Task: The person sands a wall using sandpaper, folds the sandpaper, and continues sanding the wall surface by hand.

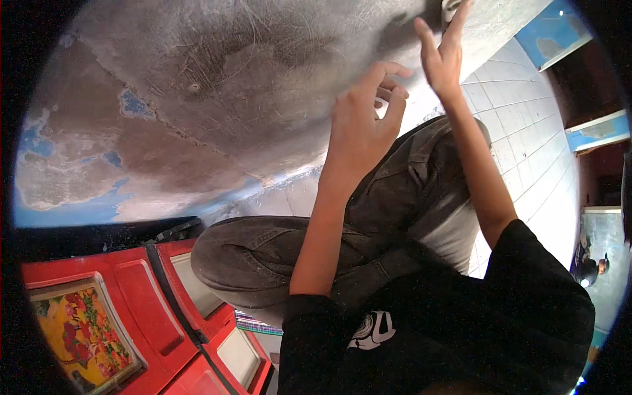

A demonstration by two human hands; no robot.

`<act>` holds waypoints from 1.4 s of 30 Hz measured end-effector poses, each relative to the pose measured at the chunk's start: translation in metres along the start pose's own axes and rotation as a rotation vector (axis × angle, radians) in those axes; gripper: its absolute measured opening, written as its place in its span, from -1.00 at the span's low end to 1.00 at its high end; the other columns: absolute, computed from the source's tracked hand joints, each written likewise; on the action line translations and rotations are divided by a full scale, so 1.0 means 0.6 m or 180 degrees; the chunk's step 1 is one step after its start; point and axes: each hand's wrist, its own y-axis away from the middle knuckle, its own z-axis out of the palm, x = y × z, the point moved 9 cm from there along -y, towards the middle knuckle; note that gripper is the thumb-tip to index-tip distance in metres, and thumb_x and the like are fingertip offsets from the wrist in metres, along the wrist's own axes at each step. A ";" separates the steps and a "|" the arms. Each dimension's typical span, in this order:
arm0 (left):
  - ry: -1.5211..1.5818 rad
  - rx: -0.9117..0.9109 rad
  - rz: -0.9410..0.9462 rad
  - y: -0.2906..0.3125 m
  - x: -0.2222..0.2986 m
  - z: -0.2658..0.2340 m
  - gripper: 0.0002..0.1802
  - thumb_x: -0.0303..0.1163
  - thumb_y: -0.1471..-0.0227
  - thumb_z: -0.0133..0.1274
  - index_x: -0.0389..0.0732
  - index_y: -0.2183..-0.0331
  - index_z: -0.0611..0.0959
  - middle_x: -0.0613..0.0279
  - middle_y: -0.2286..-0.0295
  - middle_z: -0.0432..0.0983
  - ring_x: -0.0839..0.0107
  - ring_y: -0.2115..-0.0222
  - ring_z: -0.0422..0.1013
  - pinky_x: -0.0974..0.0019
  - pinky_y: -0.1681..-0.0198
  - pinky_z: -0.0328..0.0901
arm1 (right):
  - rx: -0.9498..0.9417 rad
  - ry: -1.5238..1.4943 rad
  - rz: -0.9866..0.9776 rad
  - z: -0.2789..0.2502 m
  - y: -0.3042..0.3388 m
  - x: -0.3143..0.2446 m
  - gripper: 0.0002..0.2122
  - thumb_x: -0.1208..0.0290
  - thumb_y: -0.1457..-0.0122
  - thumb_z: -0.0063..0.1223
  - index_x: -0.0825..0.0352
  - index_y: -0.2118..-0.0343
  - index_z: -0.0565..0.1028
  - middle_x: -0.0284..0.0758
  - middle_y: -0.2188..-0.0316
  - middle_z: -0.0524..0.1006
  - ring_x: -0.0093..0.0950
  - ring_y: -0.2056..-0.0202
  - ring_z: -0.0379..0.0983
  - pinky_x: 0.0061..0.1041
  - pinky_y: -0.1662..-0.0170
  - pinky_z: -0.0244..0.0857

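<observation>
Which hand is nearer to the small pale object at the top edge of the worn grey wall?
Right. The right hand reaches up with its fingertips at the small pale object; whether they touch is unclear. The left hand hangs lower and to the left, fingers curled, against the worn grey wall.

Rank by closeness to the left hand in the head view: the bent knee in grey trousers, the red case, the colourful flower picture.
From the left hand:
1. Bent knee in grey trousers, below and left of it.
2. Red case, lower left.
3. Colourful flower picture, far lower-left corner.
</observation>
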 end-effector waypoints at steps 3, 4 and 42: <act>-0.0064 -0.0037 -0.0081 0.001 -0.008 0.005 -0.77 -0.46 -0.01 -0.05 -0.18 0.22 0.56 0.22 0.46 0.55 0.47 0.40 0.47 0.38 0.27 0.33 | 0.0235 0.0101 -0.0266 -0.030 -0.053 0.032 -0.20 0.17 -0.16 -0.08 0.52 -0.23 -0.28 0.06 -0.27 -0.23 -0.17 -0.30 -0.34 -0.33 -0.30 -0.37; -0.0113 -0.0038 -0.0092 0.001 -0.010 0.006 -0.77 -0.47 -0.01 -0.05 -0.18 0.22 0.56 0.21 0.45 0.55 0.46 0.39 0.47 0.37 0.27 0.33 | 0.0337 0.0088 -0.0310 -0.043 -0.072 0.042 -0.21 0.18 -0.17 -0.09 0.52 -0.23 -0.28 0.04 -0.28 -0.23 -0.17 -0.31 -0.34 -0.34 -0.30 -0.37; 0.0022 0.0391 0.0190 -0.007 0.014 -0.059 -0.77 -0.43 0.00 -0.05 -0.15 0.23 0.56 0.22 0.46 0.57 0.45 0.42 0.48 0.36 0.32 0.35 | 0.0535 0.0705 -0.0345 -0.014 -0.097 -0.085 -0.32 0.10 -0.25 -0.31 0.55 -0.22 -0.15 0.13 -0.25 -0.19 -0.08 -0.30 -0.36 -0.31 -0.30 -0.41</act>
